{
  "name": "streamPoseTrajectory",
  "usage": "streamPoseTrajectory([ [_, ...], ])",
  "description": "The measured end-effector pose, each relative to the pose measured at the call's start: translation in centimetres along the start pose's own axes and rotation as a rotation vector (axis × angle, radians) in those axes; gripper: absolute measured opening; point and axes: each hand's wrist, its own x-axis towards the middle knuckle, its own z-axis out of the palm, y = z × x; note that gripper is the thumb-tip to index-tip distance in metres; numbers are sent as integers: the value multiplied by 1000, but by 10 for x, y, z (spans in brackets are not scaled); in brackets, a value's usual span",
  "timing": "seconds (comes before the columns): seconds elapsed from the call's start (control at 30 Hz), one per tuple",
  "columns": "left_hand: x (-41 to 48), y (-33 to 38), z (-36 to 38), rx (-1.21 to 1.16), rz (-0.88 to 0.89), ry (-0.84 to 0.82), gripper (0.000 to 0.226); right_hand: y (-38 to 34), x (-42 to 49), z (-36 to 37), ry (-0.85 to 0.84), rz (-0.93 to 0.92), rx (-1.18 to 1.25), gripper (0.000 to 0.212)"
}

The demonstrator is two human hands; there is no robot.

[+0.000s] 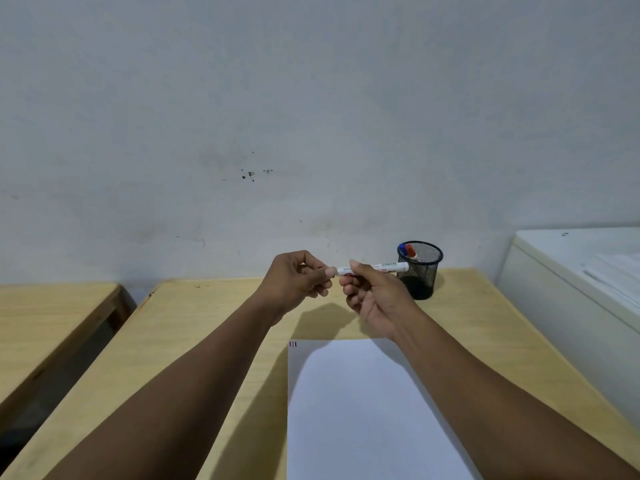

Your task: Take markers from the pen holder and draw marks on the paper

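A white marker [384,267] lies level in the air above the wooden table [214,341]. My right hand [374,299] grips its barrel near the left end. My left hand [298,282] pinches that end, where the cap is hidden inside my fingers. A black mesh pen holder [420,271] stands at the table's back right, just behind the marker's right end. Inside it are a blue-capped marker [402,250] and a red-capped marker [410,251]. A white sheet of paper [353,410] lies below my hands, with three short marks [293,345] at its top left corner.
A second wooden table [52,317] stands to the left across a narrow gap. A white cabinet [571,306] with papers on top adjoins the right side. A grey wall [277,116] rises directly behind the tables.
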Motion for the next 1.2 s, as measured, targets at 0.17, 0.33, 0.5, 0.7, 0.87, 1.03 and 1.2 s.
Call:
streamPoseTrajectory([
  [0.17, 7, 3, 23, -95, 37, 66, 15, -2, 1, -5, -34, 20, 203, 18],
  [0.33, 14, 0, 31, -25, 43, 50, 15, -6, 4, -19, -33, 34, 118, 20],
  [0.5, 38, 13, 36, 72, 131, 126, 22, -33, 6, -44, 28, 66, -246, 40],
  [0.7, 83, 44, 52, 221, 205, 158, 17, -61, 12, -83, 61, 65, -823, 13],
  [0.87, 114, 45, 88, 493, 250, 64, 15, -70, 22, -98, 27, 34, -1269, 9],
  [1.03, 131, 30, 113, 630, 179, -55, 13, -77, 31, -102, -35, 31, -1385, 12],
  [1.2, 131, 20, 120, 740, 152, -65, 43, -79, 29, -102, -36, 20, -1417, 12],
])
